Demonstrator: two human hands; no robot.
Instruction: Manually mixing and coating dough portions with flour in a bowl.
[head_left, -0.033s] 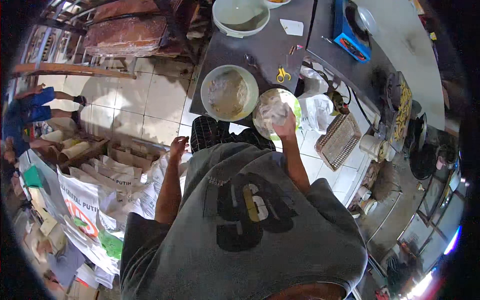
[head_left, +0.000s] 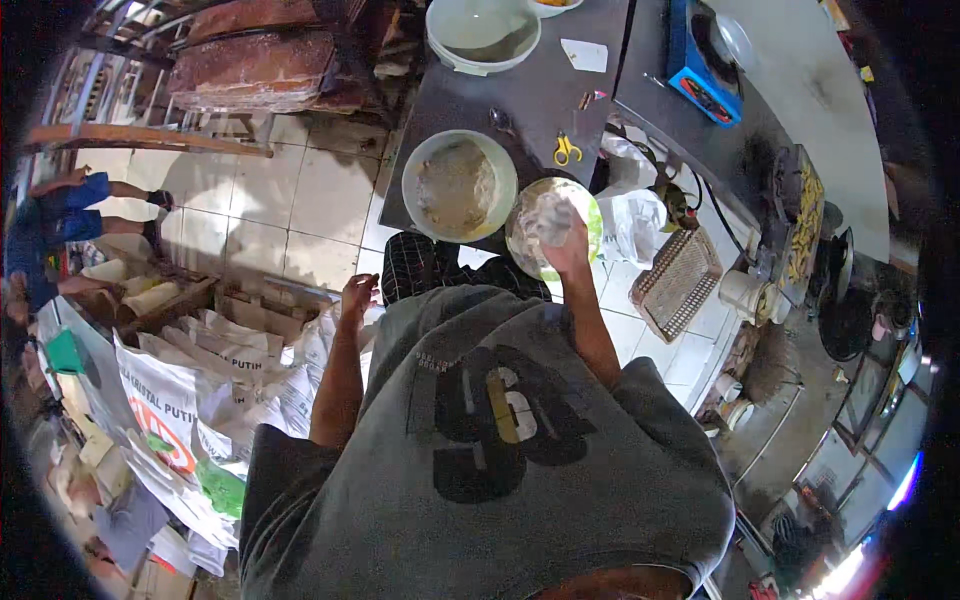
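My right hand (head_left: 570, 243) reaches into a round white container with a green patch on its side (head_left: 528, 258), at the table's near edge. Pale, blurred contents lie around its fingertips, so I cannot make out whether it grips anything. Left of that container stands a large whitish bowl (head_left: 410, 193) holding a greyish-brown, floury mass. My left hand (head_left: 359, 298) hangs beside my checked trousers, holding nothing, its fingers loosely bent and apart.
On the dark table (head_left: 550, 110) lie yellow scissors (head_left: 567, 149), a white card (head_left: 584, 54) and another large bowl (head_left: 483, 62). A perforated crate (head_left: 677, 283) stands at right. White sacks (head_left: 165, 400) fill the left, where another person's legs (head_left: 128, 190) show.
My right hand has shifted very slightly inside the container. Otherwise the two frames look alike.
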